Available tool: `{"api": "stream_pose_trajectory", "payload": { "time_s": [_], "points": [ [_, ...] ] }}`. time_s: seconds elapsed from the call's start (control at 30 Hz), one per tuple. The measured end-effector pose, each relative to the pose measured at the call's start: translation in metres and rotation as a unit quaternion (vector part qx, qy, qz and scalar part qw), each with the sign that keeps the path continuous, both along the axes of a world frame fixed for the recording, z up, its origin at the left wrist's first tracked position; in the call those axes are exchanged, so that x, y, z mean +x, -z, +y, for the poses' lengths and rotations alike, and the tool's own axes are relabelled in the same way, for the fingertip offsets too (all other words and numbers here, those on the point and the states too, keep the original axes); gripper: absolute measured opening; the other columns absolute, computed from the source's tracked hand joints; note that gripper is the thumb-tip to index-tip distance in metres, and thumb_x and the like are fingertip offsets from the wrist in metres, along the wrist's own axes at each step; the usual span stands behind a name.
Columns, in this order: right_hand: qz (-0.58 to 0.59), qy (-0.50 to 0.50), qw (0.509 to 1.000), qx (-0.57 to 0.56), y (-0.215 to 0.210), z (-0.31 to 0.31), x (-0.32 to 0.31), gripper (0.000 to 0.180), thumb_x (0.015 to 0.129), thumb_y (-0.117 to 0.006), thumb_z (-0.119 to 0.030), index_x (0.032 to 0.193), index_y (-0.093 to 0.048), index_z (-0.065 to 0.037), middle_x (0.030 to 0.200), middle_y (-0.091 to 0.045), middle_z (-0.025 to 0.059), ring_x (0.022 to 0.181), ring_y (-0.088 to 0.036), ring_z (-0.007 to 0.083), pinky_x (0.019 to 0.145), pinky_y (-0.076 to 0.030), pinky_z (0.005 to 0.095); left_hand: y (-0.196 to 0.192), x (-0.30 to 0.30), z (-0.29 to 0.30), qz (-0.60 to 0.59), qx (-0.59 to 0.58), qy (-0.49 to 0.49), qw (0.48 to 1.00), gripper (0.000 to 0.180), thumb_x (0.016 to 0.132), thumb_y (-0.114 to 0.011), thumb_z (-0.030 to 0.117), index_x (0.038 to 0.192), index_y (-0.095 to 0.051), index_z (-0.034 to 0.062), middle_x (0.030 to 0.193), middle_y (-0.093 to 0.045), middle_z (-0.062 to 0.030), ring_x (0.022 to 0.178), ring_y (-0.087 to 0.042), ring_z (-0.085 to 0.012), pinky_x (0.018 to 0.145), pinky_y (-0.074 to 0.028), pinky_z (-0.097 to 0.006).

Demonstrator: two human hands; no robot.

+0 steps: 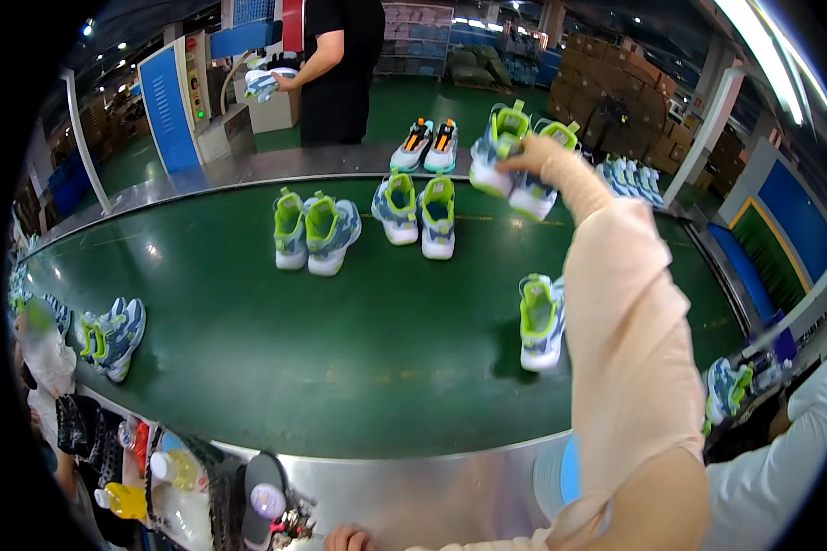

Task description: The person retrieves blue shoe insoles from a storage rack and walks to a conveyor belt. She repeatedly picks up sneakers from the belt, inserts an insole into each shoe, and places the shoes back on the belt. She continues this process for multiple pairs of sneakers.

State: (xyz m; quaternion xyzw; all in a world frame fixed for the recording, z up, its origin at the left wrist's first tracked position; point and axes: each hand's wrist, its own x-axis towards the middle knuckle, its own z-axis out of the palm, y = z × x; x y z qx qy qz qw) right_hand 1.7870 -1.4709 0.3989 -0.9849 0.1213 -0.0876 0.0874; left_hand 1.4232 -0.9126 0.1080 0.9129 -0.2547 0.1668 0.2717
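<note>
My right hand (pixel 535 158) is stretched out over the far right of the green conveyor belt, closed on a pair of sneakers. The left sneaker (pixel 498 151) of this pair is blue-grey and white with a lime lining; the right sneaker (pixel 533 200) is partly hidden behind my hand and wrist. Below my forearm, one similar sneaker (pixel 538 321) stands on the belt, and my sleeve covers whatever lies to its right. Only the fingers of my left hand (pixel 347 539) show at the bottom edge, resting by the metal ledge and apparently holding nothing.
Matching pairs stand on the belt (pixel 340 367): one pair (pixel 317 234) left of centre, another (pixel 415 216) beside it, and one (pixel 112 338) at far left. White-and-orange shoes (pixel 427 147) sit on the far ledge. Bottles (pixel 176 468) fill a near-left basket. Across the belt, a person (pixel 340 73) holds a shoe.
</note>
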Motion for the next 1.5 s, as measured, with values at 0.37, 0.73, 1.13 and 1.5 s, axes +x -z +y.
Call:
{"api": "stream_pose_trajectory", "payload": {
  "time_s": [0.37,0.73,1.13,1.5],
  "points": [
    [0.046,0.064,0.997,-0.004,0.194,-0.071,0.042,0.062,0.070,-0.065,-0.029,0.127,-0.046,-0.014,0.124,-0.050,0.0144,0.116,-0.045,0.0336,0.096,-0.039,0.0414,0.035,-0.007,0.013,0.061,0.006,-0.003,0.998,0.019,0.073,-0.064,0.006,0.091,-0.062,0.0043,0.101,-0.057,-0.0170,0.093,-0.053,-0.0367,0.077,-0.044,-0.042],
    [0.142,0.436,0.889,0.001,0.118,-0.175,-0.253,0.060,0.066,-0.069,-0.047,0.106,-0.062,-0.003,0.107,-0.061,0.0169,0.103,-0.057,0.0313,0.089,-0.045,0.0381,-0.058,0.056,-0.088,0.255,-0.190,0.108,0.942,0.019,0.077,-0.057,0.007,0.095,-0.058,0.0025,0.096,-0.057,-0.0167,0.090,-0.054,-0.0332,0.078,-0.044,-0.039],
    [-0.224,0.184,0.898,-0.330,0.006,-0.054,-0.278,0.048,0.070,-0.067,-0.047,0.090,-0.065,-0.003,0.094,-0.054,0.0061,0.088,-0.054,0.0253,0.071,-0.049,0.0359,-0.057,0.199,-0.388,0.169,0.093,0.253,0.948,0.041,0.077,-0.063,0.035,0.107,-0.052,0.0092,0.088,-0.063,-0.0165,0.085,-0.060,-0.0326,0.075,-0.048,-0.042],
    [-0.244,0.257,0.874,-0.333,0.025,-0.085,-0.335,0.046,0.067,-0.070,-0.042,0.095,-0.064,-0.005,0.098,-0.053,0.0034,0.094,-0.051,0.0232,0.071,-0.050,0.0337,-0.049,0.109,-0.493,-0.108,0.115,0.284,0.946,0.040,0.073,-0.065,0.026,0.107,-0.056,0.0063,0.085,-0.059,-0.0093,0.085,-0.057,-0.0252,0.073,-0.044,-0.038]
  ]
}}
